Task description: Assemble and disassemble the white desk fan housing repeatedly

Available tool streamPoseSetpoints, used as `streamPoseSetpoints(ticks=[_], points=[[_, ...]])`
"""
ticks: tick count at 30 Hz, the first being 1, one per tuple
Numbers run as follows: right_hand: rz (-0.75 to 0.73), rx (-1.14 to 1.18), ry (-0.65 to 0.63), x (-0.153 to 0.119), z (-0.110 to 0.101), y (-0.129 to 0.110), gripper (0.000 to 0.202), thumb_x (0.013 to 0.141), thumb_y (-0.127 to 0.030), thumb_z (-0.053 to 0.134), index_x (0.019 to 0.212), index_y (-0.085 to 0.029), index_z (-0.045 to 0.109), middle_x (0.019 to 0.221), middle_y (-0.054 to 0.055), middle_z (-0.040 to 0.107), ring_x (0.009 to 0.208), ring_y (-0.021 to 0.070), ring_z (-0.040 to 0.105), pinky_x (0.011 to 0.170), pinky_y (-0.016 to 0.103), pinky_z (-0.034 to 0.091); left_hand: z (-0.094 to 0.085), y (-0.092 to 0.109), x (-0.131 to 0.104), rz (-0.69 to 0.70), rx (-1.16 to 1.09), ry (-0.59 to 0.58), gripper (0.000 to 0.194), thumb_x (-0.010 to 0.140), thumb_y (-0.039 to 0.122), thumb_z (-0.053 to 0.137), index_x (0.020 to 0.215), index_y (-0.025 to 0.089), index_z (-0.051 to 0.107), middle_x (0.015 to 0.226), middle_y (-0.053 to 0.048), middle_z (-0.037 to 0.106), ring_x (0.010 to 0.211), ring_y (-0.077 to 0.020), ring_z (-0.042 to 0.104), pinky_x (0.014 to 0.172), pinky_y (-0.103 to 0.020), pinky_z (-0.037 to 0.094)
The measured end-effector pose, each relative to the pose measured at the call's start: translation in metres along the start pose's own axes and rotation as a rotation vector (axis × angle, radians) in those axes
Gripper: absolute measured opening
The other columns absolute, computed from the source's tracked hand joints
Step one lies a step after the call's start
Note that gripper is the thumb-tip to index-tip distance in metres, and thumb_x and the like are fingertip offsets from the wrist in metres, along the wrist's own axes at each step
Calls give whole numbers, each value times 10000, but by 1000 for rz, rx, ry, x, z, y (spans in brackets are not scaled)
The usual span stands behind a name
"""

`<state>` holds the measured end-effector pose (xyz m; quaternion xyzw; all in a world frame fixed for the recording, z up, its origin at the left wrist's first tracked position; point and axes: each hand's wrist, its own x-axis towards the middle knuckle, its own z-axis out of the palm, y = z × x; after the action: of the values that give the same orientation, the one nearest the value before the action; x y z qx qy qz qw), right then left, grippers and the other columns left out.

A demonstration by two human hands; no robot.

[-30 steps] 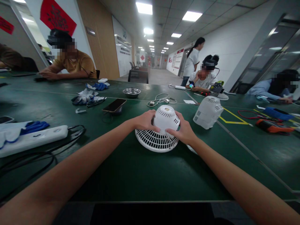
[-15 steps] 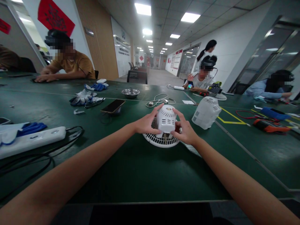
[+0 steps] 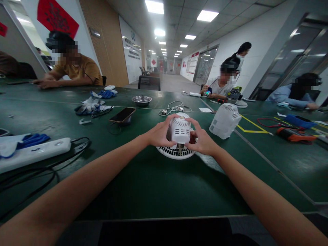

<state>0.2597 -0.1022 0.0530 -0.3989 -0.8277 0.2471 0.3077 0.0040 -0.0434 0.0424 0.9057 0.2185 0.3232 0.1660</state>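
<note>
Between my two hands is a white vented motor cover, upright above a round white fan grille that lies on the green table. My left hand grips the cover's left side, thumb low and fingers near the top. From the right, my right hand grips it the same way. Below the cover a small brownish metal part shows over the grille. My fingers hide the cover's sides and what sits behind it.
Right of my hands stands a translucent white housing. A phone, a metal bowl, a white cable and gloves lie beyond. At left is a power strip; at right, an orange multimeter. Co-workers sit across the table.
The motor cover has risen slightly off the grille in both my hands, showing more of the gap beneath. The view has shifted a little.
</note>
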Motion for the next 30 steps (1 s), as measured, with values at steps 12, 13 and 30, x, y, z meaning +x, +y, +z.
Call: streamPoseSetpoints(ticks=[12,13,30], points=[[19,-140,71,0,3,7,1108,751,-403,813,1614,-310,125,1033,80,741,777,287,714,763,527,600,5,-9,-3,-23,17,28,1196,686,579,828,1605,279,123,1637,-215,313,1373,-479,468,1125,-633,390],[13,-158,75,0,1,11,1120,752,-407,813,1625,-310,118,1043,80,739,772,281,707,773,532,598,6,-10,-3,-28,32,39,1202,692,588,822,1614,275,118,1643,-216,306,1370,-474,473,1125,-631,388],[-65,-199,207,-3,-15,29,820,883,-513,629,1596,-281,297,1339,123,656,1097,364,659,959,555,534,3,-73,-26,-676,116,202,567,988,600,342,669,211,604,681,-52,641,676,-228,600,651,-343,404]])
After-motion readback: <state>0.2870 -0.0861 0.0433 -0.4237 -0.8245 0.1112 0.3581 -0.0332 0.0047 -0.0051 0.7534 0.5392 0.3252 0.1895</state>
